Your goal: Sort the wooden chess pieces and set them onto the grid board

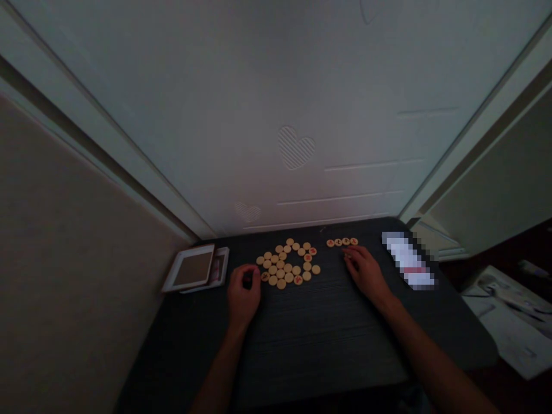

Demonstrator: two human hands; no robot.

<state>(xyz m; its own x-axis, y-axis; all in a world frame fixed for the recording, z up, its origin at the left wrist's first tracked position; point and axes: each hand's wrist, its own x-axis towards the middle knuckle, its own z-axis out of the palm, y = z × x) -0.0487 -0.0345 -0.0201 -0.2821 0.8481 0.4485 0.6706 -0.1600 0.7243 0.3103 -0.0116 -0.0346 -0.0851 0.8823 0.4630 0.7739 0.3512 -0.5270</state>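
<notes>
1. Left hand (pixel 244 294): fingers (pixel 252 275) curled in and together, tips down on the dark table (pixel 328 345), just beside the left edge of the xiangqi piece cluster (pixel 287 264). A dark gap shows under the curl. Cannot tell if anything is held; too dim.
2. Right hand (pixel 362 271): fingers (pixel 350 257) loosely apart and extended, nothing clamped. Fingertips are just below a short row of four xiangqi pieces (pixel 342 242); cannot tell if they touch it.
3. Pieces: round, flat, pale wood, lying flat on the table between the hands. The cluster is a loose ring-like patch, most pieces blank side up, a few showing red characters (pixel 307 257). The row of four lies ahead of the right fingers, all marked side up, set apart from the cluster.
4. Containers: ahead and left of the left fingers, a white-rimmed shallow tray (pixel 191 267) with a tan base sits tilted against a white box (pixel 221 265). The tray shows nothing inside. The box holds something reddish, too small to tell.
5. Ahead and right of the right fingers, a pixelated white object with a red stripe (pixel 407 260) lies on the table, too blurred to name.
6. Beyond the table's right edge, printed paper (pixel 504 319) lies lower down. A white door (pixel 276 115) with heart shapes stands behind the table.
</notes>
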